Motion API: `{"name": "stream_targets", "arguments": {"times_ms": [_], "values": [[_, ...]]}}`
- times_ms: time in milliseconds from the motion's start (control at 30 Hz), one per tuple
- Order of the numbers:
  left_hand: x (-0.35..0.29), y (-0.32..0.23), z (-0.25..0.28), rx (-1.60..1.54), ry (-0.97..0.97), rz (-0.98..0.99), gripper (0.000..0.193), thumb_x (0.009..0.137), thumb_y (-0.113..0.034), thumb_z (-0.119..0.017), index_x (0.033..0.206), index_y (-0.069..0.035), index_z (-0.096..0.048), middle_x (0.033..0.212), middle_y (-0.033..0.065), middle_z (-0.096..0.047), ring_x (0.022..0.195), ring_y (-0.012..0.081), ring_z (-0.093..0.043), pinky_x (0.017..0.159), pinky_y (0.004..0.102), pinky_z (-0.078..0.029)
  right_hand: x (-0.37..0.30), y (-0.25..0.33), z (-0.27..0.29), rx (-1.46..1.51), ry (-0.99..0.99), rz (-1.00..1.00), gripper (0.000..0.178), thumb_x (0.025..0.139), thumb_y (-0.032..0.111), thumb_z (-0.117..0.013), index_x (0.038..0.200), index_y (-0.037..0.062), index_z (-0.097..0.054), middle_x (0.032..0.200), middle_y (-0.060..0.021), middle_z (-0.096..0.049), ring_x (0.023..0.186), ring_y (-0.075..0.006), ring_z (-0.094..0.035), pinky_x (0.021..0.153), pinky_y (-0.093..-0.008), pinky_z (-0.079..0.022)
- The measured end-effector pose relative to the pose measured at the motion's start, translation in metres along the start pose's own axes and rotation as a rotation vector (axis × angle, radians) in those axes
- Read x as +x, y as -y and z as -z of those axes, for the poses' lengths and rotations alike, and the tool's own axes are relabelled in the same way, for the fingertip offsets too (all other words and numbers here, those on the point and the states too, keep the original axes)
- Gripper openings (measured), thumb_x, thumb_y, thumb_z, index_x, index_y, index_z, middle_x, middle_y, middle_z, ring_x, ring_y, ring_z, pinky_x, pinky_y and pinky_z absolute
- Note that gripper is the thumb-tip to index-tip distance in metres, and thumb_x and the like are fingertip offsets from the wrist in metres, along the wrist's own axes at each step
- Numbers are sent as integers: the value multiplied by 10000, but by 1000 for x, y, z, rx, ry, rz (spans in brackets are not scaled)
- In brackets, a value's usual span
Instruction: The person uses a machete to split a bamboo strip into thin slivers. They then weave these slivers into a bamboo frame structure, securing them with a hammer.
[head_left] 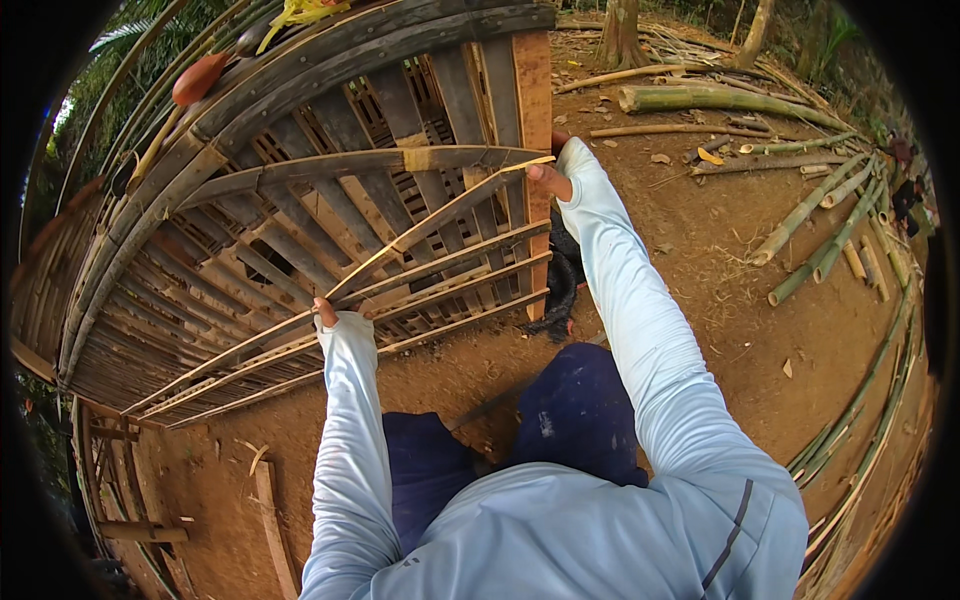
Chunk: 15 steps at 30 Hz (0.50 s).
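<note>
Brown dirt (720,310) fills the right of the frame, poles (720,99) lying at upper right, and from where I stand the left hand (328,312) and right hand (550,181) both grip a bamboo strip (447,215) slanting mid-frame across the slatted panel (345,122) at upper left.

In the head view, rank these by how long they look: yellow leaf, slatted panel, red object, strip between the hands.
1. Slatted panel
2. Strip; its left end is hard to trace
3. Red object
4. Yellow leaf
</note>
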<state>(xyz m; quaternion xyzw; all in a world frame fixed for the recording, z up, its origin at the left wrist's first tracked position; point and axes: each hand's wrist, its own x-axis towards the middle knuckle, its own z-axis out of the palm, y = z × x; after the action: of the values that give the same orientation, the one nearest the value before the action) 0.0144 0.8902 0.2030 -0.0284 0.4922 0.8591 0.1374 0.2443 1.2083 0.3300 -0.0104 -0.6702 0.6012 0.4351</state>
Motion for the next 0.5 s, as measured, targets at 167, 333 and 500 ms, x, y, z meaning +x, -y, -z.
{"name": "stream_targets", "arguments": {"times_ms": [167, 333, 500], "values": [[4, 1, 6, -64, 67, 21, 673, 831, -600, -684, 1212, -106, -433, 959, 112, -508, 759, 265, -526, 648, 450, -465, 5, 16, -3, 24, 89, -19, 891, 713, 458, -858, 1332, -53, -471, 1246, -143, -597, 1154, -236, -556, 1018, -349, -397], [9, 1, 9, -72, 94, 23, 647, 827, -593, -693, 1192, -125, -439, 1010, 104, -498, 798, 249, -517, 628, 431, -444, 4, 2, 2, -47, 8, -69, 899, 691, 457, -873, 1311, -61, -479, 1197, -144, -619, 1117, -231, -573, 992, -349, -422], [1, 0, 2, -101, 60, 29, 618, 850, -580, -674, 1200, -125, -442, 1031, 94, -506, 801, 229, -523, 624, 416, -438, 6, -9, 11, -116, -70, -112, 894, 672, 430, -894, 1274, -100, -496, 1154, -186, -639, 1078, -237, -611, 960, -358, -469]]}}
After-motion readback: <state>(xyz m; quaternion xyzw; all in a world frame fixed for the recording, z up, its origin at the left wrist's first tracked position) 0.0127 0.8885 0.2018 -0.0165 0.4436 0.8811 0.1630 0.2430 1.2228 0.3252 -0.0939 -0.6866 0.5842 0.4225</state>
